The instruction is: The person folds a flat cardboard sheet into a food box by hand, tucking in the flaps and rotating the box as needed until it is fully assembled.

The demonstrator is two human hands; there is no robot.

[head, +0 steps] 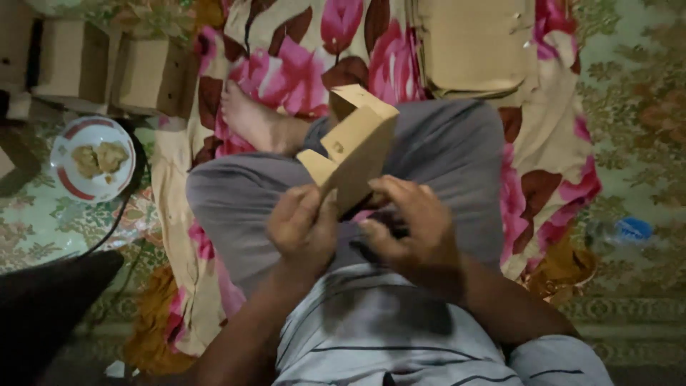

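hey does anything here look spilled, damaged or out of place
Nothing spilled or damaged. One oddity: a plastic bottle lies on its side on the carpet. Both hands, left hand and right hand, hold a half-folded cardboard box.

- There is one view only, from a camera worn on the person's head, so no second view shares any of the scene.
- It looks steeply down over the chest and crossed legs, facing the floor ahead of the sitter.
- It sits close: the left hand (pixel 304 229) and right hand (pixel 411 225) fill the centre of the frame, with the striped shirt (pixel 371 336) along the lower edge.
- The far ground lies at the top of the frame, where a stack of flat cardboard (pixel 475 46) shows upper right and folded boxes (pixel 107 64) upper left.
- A plate (pixel 93 159) sits at the left edge, a bottle (pixel 618 232) at the right edge.
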